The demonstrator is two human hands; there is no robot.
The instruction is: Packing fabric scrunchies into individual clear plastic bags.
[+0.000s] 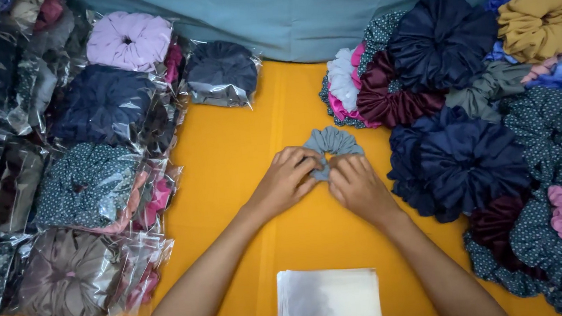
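The near half of the grey-blue scrunchie (332,145) is hidden under fingers, so only its ruffled far arc shows, just above centre on the yellow tablecloth (239,155). At the bottom edge a stack of clear plastic bags (328,302) is cut off by the frame. Along the left, bagged scrunchies (88,187) sit in glossy, crinkled wrappers whose glare blurs the fabric inside; one bagged dark grey scrunchie (221,73) lies apart at upper centre. On the right, a loose heap of scrunchies (473,153) runs off the frame, soft and gathered, in navy, maroon, dotted teal, pink and mustard. Both forearms angle up from the bottom. The left hand (285,180) and right hand (357,186) meet knuckle to knuckle, fingers curled and pinching the scrunchie's near edge.
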